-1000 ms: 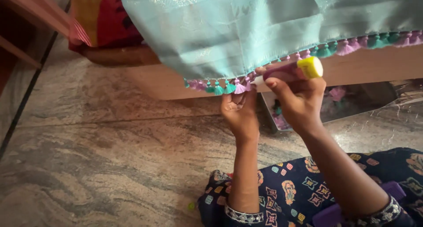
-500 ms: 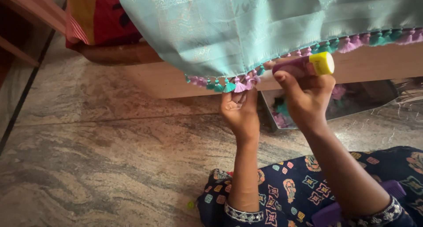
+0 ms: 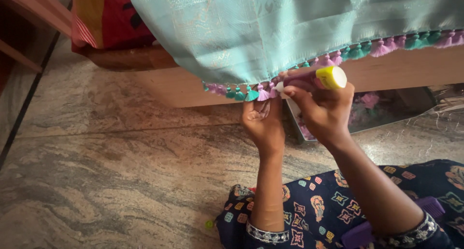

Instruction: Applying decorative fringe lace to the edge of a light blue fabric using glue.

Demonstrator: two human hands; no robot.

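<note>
Left hand fingers pinching tasselled hem of teal cloth; right hand gripping yellow-capped tube (nozzle at edge). Bare stone floor leftward.

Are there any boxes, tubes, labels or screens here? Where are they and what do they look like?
Small tube: in the right hand, at the tassel hem of the teal cloth; purple body, yellow round cap.
Clear box: on the floor behind the right hand, under the wooden edge; see-through, pink bits inside.
No screens or signs in view.
</note>
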